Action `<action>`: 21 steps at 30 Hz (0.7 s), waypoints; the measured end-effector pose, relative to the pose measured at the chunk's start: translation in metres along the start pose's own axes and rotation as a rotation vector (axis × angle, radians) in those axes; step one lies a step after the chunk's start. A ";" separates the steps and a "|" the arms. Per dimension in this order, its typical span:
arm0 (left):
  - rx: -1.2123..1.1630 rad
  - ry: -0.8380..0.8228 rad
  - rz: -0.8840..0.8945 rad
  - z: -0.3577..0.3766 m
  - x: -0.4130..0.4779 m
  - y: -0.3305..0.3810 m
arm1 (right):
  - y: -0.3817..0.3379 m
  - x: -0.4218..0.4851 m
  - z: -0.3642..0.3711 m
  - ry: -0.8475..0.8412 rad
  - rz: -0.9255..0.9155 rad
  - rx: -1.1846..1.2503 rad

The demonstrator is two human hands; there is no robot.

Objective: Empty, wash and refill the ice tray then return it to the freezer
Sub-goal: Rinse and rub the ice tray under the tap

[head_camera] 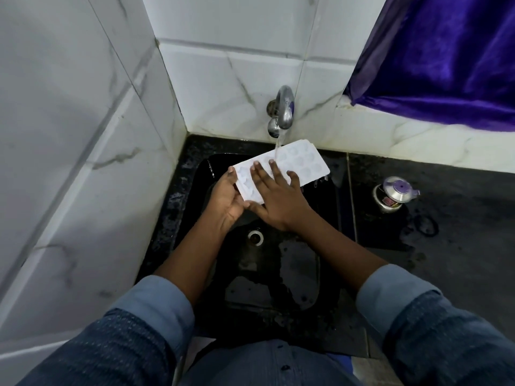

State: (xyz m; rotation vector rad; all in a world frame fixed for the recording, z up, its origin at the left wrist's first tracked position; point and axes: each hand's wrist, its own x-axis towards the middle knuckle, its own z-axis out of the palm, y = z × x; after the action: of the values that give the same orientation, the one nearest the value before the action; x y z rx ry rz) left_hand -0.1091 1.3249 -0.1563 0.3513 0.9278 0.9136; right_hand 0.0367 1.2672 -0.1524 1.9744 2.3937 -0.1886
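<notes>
White tiled walls [69,135] with grey veins fill the left side and the back of the view, and they meet in a corner behind the sink. At the upper right hangs a shiny purple cloth [446,57]; its lower edge lies on a white ledge. Under the ledge a dark counter [459,246] extends to the right, and it looks wet in some places. A black sink [295,263] is set into the counter, directly in front of the person, and its bottom is wet. Two arms in blue sleeves [156,302] reach from the lower edge of the view over the sink. The white ice tray [301,162] is held above the back part of the sink, under the tap, with its hollows facing up and its far end pointing to the right and back. The left hand [225,201] grips the near end of the tray, with the thumb on the upper edge and the fingers curled below it. The right hand [278,201] lies flat on top of the tray with straight, spread fingers, and it grips nothing. A small steel pot [393,195] with a lid stands on the counter, to the right of the sink. The metal tap [285,107] comes out of the back wall. A thin stream of water [279,142] falls from it onto the tray, and drops hang from the tray's right edge. The round drain [255,237] is visible in the sink between the two wrists.
</notes>
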 end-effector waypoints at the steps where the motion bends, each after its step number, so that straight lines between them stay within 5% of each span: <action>1: -0.010 0.001 -0.003 -0.004 0.001 0.002 | 0.000 -0.010 0.004 -0.007 -0.020 -0.007; 13: -0.046 0.004 0.100 -0.023 -0.006 0.005 | 0.019 -0.017 0.000 -0.006 -0.001 0.042; 21: -0.013 0.017 0.105 -0.023 -0.013 0.004 | 0.047 0.016 -0.011 0.011 0.221 0.133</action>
State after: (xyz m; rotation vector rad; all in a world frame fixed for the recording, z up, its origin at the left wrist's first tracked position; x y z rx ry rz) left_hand -0.1334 1.3142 -0.1599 0.3852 0.9251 1.0197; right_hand 0.0805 1.2933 -0.1464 2.2832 2.1996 -0.3369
